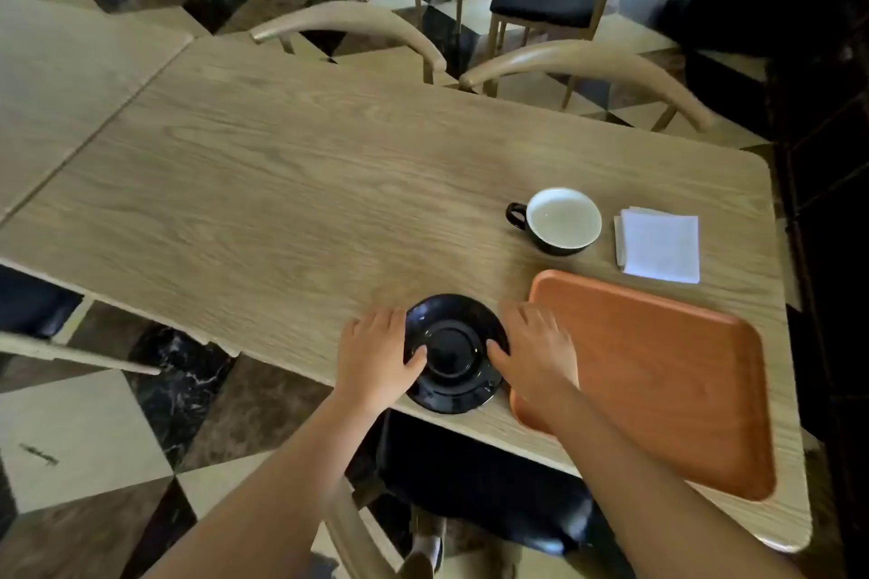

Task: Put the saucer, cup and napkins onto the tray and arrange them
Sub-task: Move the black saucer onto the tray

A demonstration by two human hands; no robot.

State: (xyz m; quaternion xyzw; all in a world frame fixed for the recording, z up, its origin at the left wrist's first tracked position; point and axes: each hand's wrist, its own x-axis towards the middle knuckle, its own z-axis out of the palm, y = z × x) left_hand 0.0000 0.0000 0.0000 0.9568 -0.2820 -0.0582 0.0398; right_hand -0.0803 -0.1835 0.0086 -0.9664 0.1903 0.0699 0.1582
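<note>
Head view, looking down: nearest us, checkered floor tiles in dark marble and pale stone, a dark chair seat tucked under the counter's near edge, and a foot just visible at the bottom. Two bare forearms reach up to the counter [282, 183], pale wood grain with rounded corners. The left hand [378, 355] is on the left rim of the saucer [454, 355], thumb laid across its top; the right hand [536, 350] takes the right rim, thumb on top as well, fingers curled past the edge. Both hands grasp the saucer, black and glossy, which sits at the counter's near edge; whether it has lifted off the wood, I cannot tell. Just to its right lies the tray [667, 371], orange-brown with a low raised lip, nothing on it, the right wrist crossing its near-left corner. Beyond the tray stands the cup [562, 221], black outside, white inside, upright, handle pointing left. Beside it to the right, a small stack of white napkins [660, 244], slightly fanned, close to the tray's far edge. A second counter butts up on the left. At the far side, two curved wooden chair backs, then more chairs with dark cushions on the checkered floor, and a dark wall along the right.
</note>
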